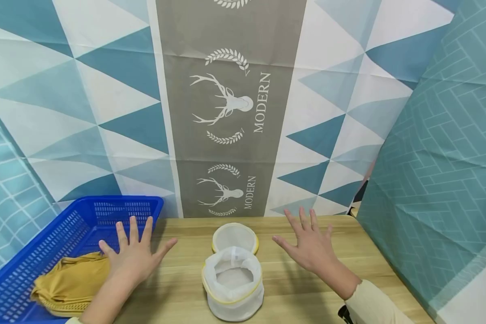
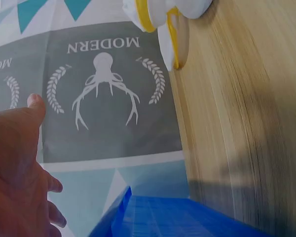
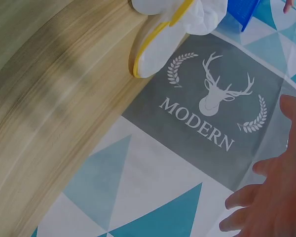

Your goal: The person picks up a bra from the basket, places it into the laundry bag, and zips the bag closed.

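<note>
status: both hands raised, no load. the left hand (image 1: 133, 261) has its fingers spread wide, beside the cloth (image 1: 73, 279) as the head view shows it. the right hand (image 1: 312, 245) is likewise spread wide, over the table (image 1: 178, 288) to the right of the bag. neither of the 2 hands holds a thing. the bag (image 1: 234, 292), white with yellow trim, stands upright on the table between the hands, mouth open upward. the disc (image 1: 235, 236), white with a yellow edge, is just behind it; whether the 2 are joined cannot be told from here. the basket (image 1: 123, 200) is at the left, with the cloth inside. step in hand: judged to be a ready stage. next move: would call for narrowing the fingers, 1 hand steadying the bag's rim, the other gripping the cloth.
</note>
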`<control>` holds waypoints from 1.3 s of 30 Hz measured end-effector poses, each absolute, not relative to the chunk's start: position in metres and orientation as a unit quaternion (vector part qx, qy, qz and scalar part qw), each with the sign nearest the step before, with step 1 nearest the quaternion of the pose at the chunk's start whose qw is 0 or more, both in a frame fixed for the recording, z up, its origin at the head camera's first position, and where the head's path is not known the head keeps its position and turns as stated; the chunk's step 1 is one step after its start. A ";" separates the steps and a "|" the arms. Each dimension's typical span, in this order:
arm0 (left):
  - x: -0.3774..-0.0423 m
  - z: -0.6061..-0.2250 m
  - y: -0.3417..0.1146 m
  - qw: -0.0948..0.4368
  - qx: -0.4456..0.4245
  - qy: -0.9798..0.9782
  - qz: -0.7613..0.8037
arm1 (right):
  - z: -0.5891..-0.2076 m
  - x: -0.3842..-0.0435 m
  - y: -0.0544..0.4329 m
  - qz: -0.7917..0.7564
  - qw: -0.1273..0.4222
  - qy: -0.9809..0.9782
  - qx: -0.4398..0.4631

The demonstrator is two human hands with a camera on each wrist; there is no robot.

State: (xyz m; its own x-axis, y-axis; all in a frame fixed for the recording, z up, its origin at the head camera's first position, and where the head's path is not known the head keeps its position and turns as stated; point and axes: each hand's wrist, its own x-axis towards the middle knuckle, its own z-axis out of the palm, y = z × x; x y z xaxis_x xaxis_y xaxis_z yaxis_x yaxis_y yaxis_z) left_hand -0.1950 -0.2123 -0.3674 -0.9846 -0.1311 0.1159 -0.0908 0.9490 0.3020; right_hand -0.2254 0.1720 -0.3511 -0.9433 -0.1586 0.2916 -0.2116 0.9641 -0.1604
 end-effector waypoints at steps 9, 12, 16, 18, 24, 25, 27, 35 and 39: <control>-0.194 -0.368 -0.226 0.065 0.062 -0.984 -0.151 | -0.351 -0.226 0.175 0.115 0.115 -0.983 0.088; -0.193 -0.366 -0.232 0.052 0.062 -0.983 -0.167 | -0.351 -0.227 0.176 0.126 0.105 -0.983 0.087; -0.192 -0.364 -0.239 0.045 0.065 -0.981 -0.175 | -0.353 -0.227 0.177 0.153 0.090 -0.980 0.088; -0.192 -0.363 -0.242 0.049 0.067 -0.982 -0.171 | -0.353 -0.227 0.177 0.175 0.083 -0.977 0.092; -0.189 -0.361 -0.254 0.079 0.063 -0.981 -0.165 | -0.356 -0.226 0.175 0.254 0.058 -0.961 0.097; -0.189 -0.361 -0.257 0.078 0.063 -0.981 -0.168 | -0.357 -0.225 0.174 0.265 0.054 -0.958 0.095; -0.189 -0.361 -0.262 0.078 0.067 -0.979 -0.174 | -0.358 -0.225 0.173 0.290 0.044 -0.952 0.091; -0.188 -0.361 -0.279 0.054 0.094 -0.979 -0.173 | -0.364 -0.223 0.169 0.369 0.013 -0.927 0.064; -0.188 -0.361 -0.287 0.032 0.101 -0.978 -0.182 | -0.370 -0.223 0.165 0.381 0.010 -0.923 0.055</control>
